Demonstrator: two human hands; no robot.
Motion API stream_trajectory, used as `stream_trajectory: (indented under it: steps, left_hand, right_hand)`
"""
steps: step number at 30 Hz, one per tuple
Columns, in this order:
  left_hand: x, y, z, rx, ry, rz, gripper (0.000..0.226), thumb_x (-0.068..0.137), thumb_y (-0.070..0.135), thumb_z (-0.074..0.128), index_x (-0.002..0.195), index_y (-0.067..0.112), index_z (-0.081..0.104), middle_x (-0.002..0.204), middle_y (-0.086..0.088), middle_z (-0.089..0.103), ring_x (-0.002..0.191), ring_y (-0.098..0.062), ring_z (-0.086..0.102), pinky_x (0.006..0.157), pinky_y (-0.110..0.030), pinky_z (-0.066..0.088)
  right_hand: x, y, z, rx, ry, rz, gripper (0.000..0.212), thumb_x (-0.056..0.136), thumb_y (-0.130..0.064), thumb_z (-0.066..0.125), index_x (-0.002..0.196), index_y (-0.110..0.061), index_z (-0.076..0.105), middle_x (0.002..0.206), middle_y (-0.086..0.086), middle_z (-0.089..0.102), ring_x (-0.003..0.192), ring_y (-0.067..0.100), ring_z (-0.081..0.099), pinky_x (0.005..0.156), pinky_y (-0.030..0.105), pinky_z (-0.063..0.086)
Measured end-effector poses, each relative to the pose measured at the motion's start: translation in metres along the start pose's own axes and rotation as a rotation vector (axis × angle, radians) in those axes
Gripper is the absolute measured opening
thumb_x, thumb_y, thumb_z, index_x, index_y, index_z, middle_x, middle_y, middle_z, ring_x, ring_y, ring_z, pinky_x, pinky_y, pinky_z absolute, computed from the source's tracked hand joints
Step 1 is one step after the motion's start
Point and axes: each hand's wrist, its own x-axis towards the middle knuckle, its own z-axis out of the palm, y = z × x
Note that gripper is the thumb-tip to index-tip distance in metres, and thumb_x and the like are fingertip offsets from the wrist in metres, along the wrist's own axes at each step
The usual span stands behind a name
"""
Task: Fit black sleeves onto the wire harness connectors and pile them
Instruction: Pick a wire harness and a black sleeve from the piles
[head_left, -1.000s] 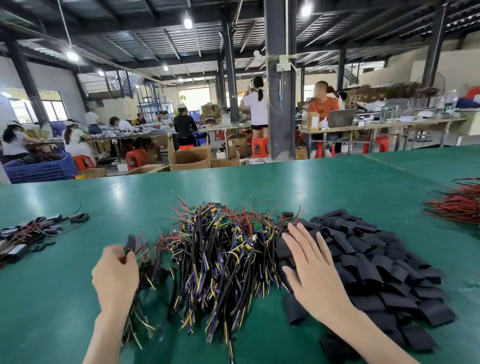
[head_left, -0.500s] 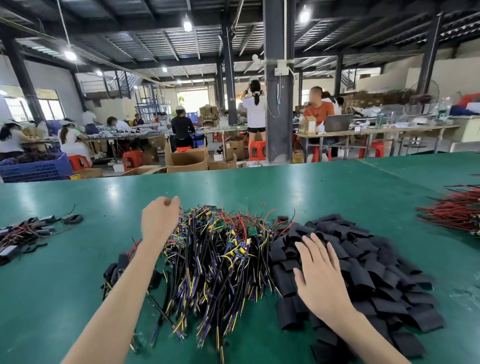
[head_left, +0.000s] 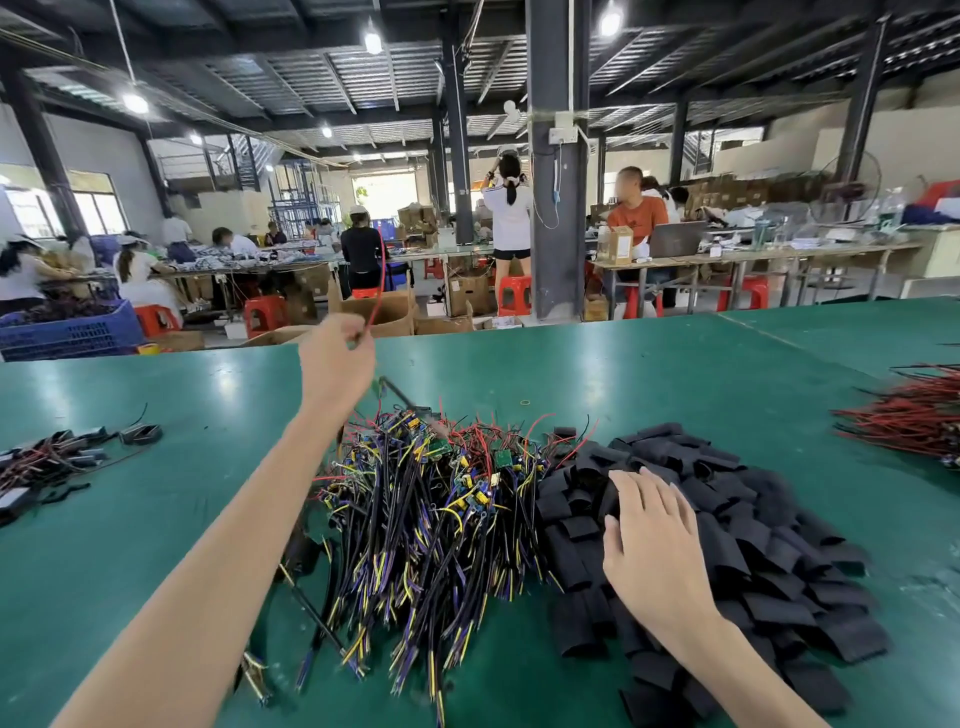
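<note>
Head view: the left hand (head_left: 335, 364), half a second ago low over the wire harnesses (head_left: 415, 519), now lifts higher, pinched on a red wire (head_left: 378, 280) and drawing one harness free. The right hand (head_left: 649, 540) stays flat and spread on the black sleeves (head_left: 753, 545), gripping none. Next is probably picking a sleeve. The finished pile (head_left: 47, 462) lies far left on the tabletop (head_left: 675, 379).

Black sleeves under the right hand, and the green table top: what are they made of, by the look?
Black sleeves: matte and soft, flattened tubes lying bent and creased, no glare; probably fabric or heat-shrink, cannot tell which.
Green table top: smooth, semi-gloss sheet, since the lamps reflect as soft patches; probably a rubber or vinyl bench mat.
Right hand lies flat on the sleeves.
</note>
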Motion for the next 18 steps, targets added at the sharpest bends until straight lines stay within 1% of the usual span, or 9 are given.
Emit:
stream_trajectory:
  steps: [2, 4, 5, 6, 9, 12, 14, 16, 18]
  left_hand:
    - [0.002, 0.017, -0.014, 0.036, 0.087, 0.22, 0.029, 0.094, 0.0, 0.042, 0.116, 0.005, 0.06, 0.112, -0.015, 0.06, 0.098, -0.027, 0.06, 0.093, -0.039, 0.048]
    - [-0.002, 0.032, -0.026, 0.111, 0.147, 0.435, 0.032, 0.094, -0.004, 0.037, 0.115, 0.003, 0.06, 0.112, -0.016, 0.055, 0.092, -0.019, 0.054, 0.088, -0.015, 0.039]
    - [-0.008, 0.037, -0.028, 0.144, 0.127, 0.52, 0.032, 0.093, -0.005, 0.037, 0.113, 0.002, 0.061, 0.11, -0.016, 0.054, 0.089, -0.016, 0.05, 0.082, -0.01, 0.033]
    - [-0.015, 0.04, -0.026, 0.173, 0.067, 0.578, 0.031, 0.093, -0.007, 0.037, 0.109, 0.002, 0.062, 0.107, -0.014, 0.054, 0.089, -0.016, 0.049, 0.078, -0.011, 0.03]
    - [-0.042, 0.036, -0.009, 0.204, -0.159, 0.528, 0.031, 0.095, -0.004, 0.036, 0.109, 0.004, 0.062, 0.105, -0.005, 0.049, 0.091, -0.014, 0.046, 0.075, -0.016, 0.028]
    - [-0.063, 0.025, -0.002, 0.041, -0.011, 0.37, 0.03, 0.099, 0.0, 0.032, 0.111, 0.004, 0.058, 0.107, -0.006, 0.046, 0.092, -0.016, 0.047, 0.079, -0.02, 0.031]
    - [-0.071, 0.023, -0.005, -0.064, 0.047, 0.282, 0.024, 0.101, 0.008, 0.032, 0.107, 0.008, 0.056, 0.108, -0.007, 0.047, 0.091, -0.01, 0.044, 0.08, -0.021, 0.033]
    - [-0.08, 0.019, -0.008, 0.034, 0.022, 0.348, 0.018, 0.1, 0.017, 0.04, 0.101, 0.009, 0.056, 0.104, -0.006, 0.048, 0.086, -0.009, 0.042, 0.076, -0.022, 0.032]
    - [-0.095, 0.012, -0.009, 0.237, -0.044, 0.463, 0.018, 0.098, 0.022, 0.046, 0.095, 0.009, 0.059, 0.096, -0.004, 0.049, 0.084, -0.018, 0.048, 0.073, -0.031, 0.041]
  right_hand:
    - [0.0, 0.004, 0.0, 0.01, -0.048, 0.052, 0.045, 0.075, -0.008, 0.068, 0.119, -0.005, 0.058, 0.112, 0.009, 0.063, 0.115, 0.029, 0.055, 0.098, 0.043, 0.042]
    - [0.001, 0.007, 0.001, 0.008, -0.158, 0.056, 0.041, 0.086, -0.016, 0.055, 0.127, -0.015, 0.05, 0.117, -0.001, 0.058, 0.117, 0.021, 0.048, 0.099, 0.034, 0.034]
    - [0.001, 0.009, 0.002, 0.018, -0.208, 0.019, 0.036, 0.088, -0.018, 0.049, 0.124, -0.02, 0.05, 0.115, -0.005, 0.058, 0.114, 0.018, 0.048, 0.097, 0.03, 0.033]
    - [0.001, 0.009, 0.004, 0.032, -0.252, -0.024, 0.032, 0.089, -0.018, 0.046, 0.119, -0.024, 0.052, 0.111, -0.008, 0.059, 0.109, 0.016, 0.048, 0.094, 0.028, 0.033]
    - [-0.001, 0.004, 0.007, 0.048, -0.358, -0.111, 0.025, 0.091, -0.019, 0.042, 0.109, -0.027, 0.057, 0.104, -0.01, 0.061, 0.104, 0.014, 0.049, 0.089, 0.027, 0.033]
    - [-0.004, 0.004, 0.012, 0.081, -0.358, -0.14, 0.023, 0.093, -0.023, 0.042, 0.109, -0.028, 0.057, 0.102, -0.011, 0.06, 0.103, 0.014, 0.048, 0.087, 0.027, 0.033]
    - [-0.006, 0.002, 0.015, 0.13, -0.339, -0.148, 0.021, 0.095, -0.029, 0.042, 0.109, -0.029, 0.058, 0.102, -0.012, 0.061, 0.102, 0.014, 0.049, 0.086, 0.028, 0.032]
    - [-0.009, -0.002, 0.021, 0.078, -0.356, -0.181, 0.025, 0.094, -0.04, 0.043, 0.111, -0.029, 0.058, 0.104, -0.01, 0.06, 0.105, 0.017, 0.049, 0.087, 0.03, 0.032]
    - [-0.011, -0.008, 0.03, -0.033, -0.414, -0.163, 0.035, 0.092, -0.052, 0.041, 0.112, -0.027, 0.057, 0.108, -0.007, 0.056, 0.11, 0.019, 0.047, 0.089, 0.034, 0.03]
